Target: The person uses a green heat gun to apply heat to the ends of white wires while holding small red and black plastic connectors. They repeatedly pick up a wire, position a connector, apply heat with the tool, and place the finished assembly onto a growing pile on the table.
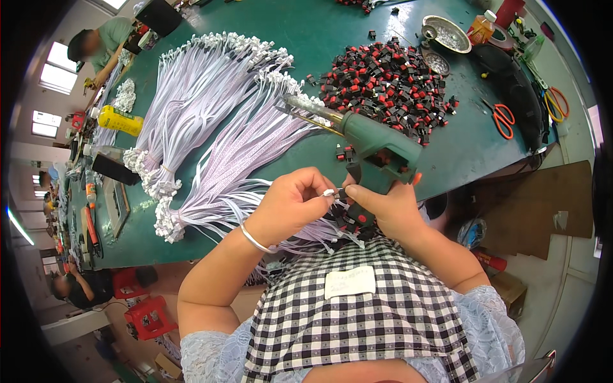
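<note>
My left hand (295, 199) is closed in a pinch on a small white connector (329, 192), with a bracelet at its wrist. My right hand (391, 207) is wrapped round the handle of a green soldering gun (383, 143), whose metal tip points up and left. The right thumb reaches toward a small dark piece beside the white connector; whether it presses on it I cannot tell. Under my hands lie pale ribbon wires (233, 150) with white connectors and a few black switches. Past the gun spreads a heap of black and red rocker switches (383, 83).
On the green table (143, 239) are a yellow bottle (120, 121), a dark phone-like slab (115, 168), another wire bundle (198, 89), a metal bowl (446, 33) and orange-handled scissors (503, 121). Other people (105, 48) sit at the left. A red stool (149, 315) stands lower left.
</note>
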`<state>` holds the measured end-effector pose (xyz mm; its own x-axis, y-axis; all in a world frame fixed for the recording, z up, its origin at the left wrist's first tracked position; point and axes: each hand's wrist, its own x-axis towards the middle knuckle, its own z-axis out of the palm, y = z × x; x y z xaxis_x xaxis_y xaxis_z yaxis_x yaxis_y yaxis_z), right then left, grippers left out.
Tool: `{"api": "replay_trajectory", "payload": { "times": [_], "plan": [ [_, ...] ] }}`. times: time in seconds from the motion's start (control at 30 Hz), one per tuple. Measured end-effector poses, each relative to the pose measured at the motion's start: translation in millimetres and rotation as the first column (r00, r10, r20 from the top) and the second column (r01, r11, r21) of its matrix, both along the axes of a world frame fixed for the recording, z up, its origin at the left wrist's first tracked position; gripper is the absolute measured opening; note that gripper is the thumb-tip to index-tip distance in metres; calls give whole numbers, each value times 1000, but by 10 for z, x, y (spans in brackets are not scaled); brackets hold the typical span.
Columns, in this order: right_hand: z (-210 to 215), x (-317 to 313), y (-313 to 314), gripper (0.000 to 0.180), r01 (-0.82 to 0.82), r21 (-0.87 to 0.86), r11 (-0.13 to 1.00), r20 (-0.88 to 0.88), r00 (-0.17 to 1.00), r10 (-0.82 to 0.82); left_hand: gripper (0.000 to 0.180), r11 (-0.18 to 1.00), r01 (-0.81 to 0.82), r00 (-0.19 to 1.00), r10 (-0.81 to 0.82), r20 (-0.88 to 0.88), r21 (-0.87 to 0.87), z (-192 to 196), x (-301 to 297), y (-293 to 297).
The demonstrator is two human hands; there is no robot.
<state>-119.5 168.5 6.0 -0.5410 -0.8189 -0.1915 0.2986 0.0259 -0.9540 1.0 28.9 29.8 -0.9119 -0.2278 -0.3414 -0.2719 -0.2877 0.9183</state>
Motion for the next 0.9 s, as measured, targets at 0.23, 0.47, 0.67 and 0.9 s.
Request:
{"api": "replay_trajectory", "payload": {
  "times": [0.23,0.47,0.67,0.9],
  "plan": [
    [42,52,-21,16,189,-24,982,45,981,-188,7,996,-72,997,73,21,-46,-88,-35,50],
    [144,-191,673,33,93,45,995,-314,946,-75,5,978,-200,977,195,86,52,-150,-80,-40],
    [-617,-116,1208,32,-132,-44,990,-461,882,97,5,948,-306,952,303,50,82,-233,-158,-35],
    [-972,13,1353,27,39,196,980,-398,916,43,6,951,-299,954,296,50,78,-241,-173,-46]
  ]
}}
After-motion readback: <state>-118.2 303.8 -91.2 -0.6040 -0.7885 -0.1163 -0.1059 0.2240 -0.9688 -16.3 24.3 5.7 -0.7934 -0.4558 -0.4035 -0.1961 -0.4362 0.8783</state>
